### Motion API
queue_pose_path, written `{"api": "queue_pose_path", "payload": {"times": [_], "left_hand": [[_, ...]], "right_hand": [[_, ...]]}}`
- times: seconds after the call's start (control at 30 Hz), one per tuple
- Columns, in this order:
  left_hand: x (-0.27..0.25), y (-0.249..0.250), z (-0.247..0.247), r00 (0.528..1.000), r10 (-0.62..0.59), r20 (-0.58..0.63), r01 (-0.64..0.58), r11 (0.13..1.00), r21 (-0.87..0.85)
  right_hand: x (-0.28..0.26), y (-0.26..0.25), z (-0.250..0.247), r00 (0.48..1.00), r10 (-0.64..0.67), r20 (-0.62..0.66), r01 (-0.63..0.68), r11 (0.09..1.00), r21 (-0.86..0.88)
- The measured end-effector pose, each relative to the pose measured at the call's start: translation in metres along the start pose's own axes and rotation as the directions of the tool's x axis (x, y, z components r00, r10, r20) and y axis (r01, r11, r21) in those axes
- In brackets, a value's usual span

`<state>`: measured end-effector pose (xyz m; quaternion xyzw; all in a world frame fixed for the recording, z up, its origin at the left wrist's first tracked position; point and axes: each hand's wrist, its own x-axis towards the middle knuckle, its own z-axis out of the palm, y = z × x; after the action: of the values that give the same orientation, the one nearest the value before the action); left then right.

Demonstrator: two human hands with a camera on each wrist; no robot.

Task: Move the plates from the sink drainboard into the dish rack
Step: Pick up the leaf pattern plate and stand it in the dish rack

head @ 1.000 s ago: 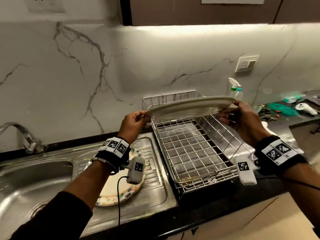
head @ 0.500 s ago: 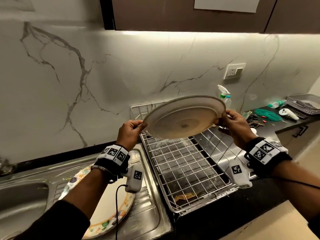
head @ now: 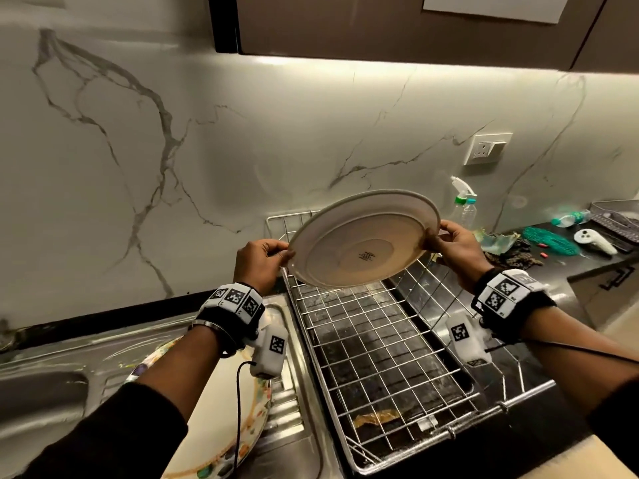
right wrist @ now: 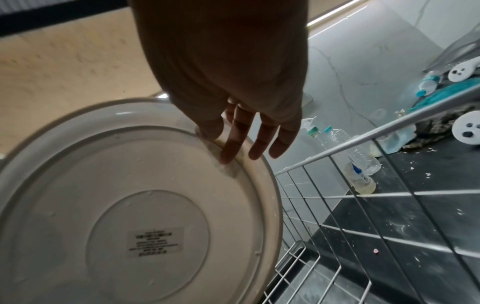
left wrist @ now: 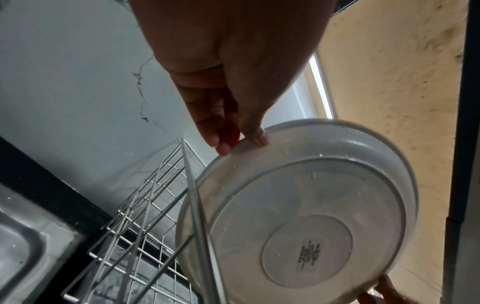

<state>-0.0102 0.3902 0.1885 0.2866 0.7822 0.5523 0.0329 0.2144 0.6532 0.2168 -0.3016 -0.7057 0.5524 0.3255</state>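
I hold a white plate (head: 363, 243) tilted steeply, its underside with a label toward me, over the far end of the wire dish rack (head: 377, 344). My left hand (head: 273, 252) pinches the plate's left rim, and in the left wrist view its fingertips (left wrist: 255, 139) curl on the plate (left wrist: 306, 216) edge. My right hand (head: 441, 236) grips the right rim; in the right wrist view the fingers (right wrist: 231, 150) lie across the plate (right wrist: 130, 205) back. A second plate with a coloured pattern (head: 221, 420) lies on the steel drainboard (head: 290, 402) under my left forearm.
The sink basin (head: 38, 399) is at the left. Right of the rack on the dark counter (head: 560, 292) are spray bottles (head: 463, 202), a green scrubber net (head: 549, 240), a white controller (head: 594, 240) and a grey tray (head: 619, 216). A marble wall stands behind.
The plate has tipped from nearly flat to steeply tilted, underside toward me, and sits lower over the rack's far end. Both hands keep their grip on its rim.
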Motion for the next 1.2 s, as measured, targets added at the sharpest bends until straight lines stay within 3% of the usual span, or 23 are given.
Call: {"api": "queue_pose_path", "payload": {"times": [0.3,0.47,0.6,0.83,1.2], "left_hand": [[0.027,0.002,0.022,0.991,-0.075,-0.111,0.089,0.987,0.132],[0.043,0.010,0.037,0.981,-0.137,-0.141,0.168,0.957,0.239],[0.058,0.015,0.044,0.974,-0.141,-0.177,0.194,0.922,0.336],[0.086,0.010,0.053,0.960,-0.200,-0.197,0.272,0.838,0.474],[0.111,-0.006,0.067,0.932,-0.311,-0.185,0.362,0.801,0.478]], "right_hand": [[0.071,0.031,0.013,1.000,0.013,0.003,-0.012,0.990,-0.143],[0.136,0.098,0.010,1.000,-0.002,0.017,0.005,0.983,-0.183],[0.162,0.120,0.019,0.999,0.008,0.037,0.000,0.979,-0.205],[0.165,0.092,0.040,0.999,-0.008,0.042,0.021,0.949,-0.316],[0.195,0.082,0.054,0.998,0.011,0.060,0.022,0.858,-0.513]]}}
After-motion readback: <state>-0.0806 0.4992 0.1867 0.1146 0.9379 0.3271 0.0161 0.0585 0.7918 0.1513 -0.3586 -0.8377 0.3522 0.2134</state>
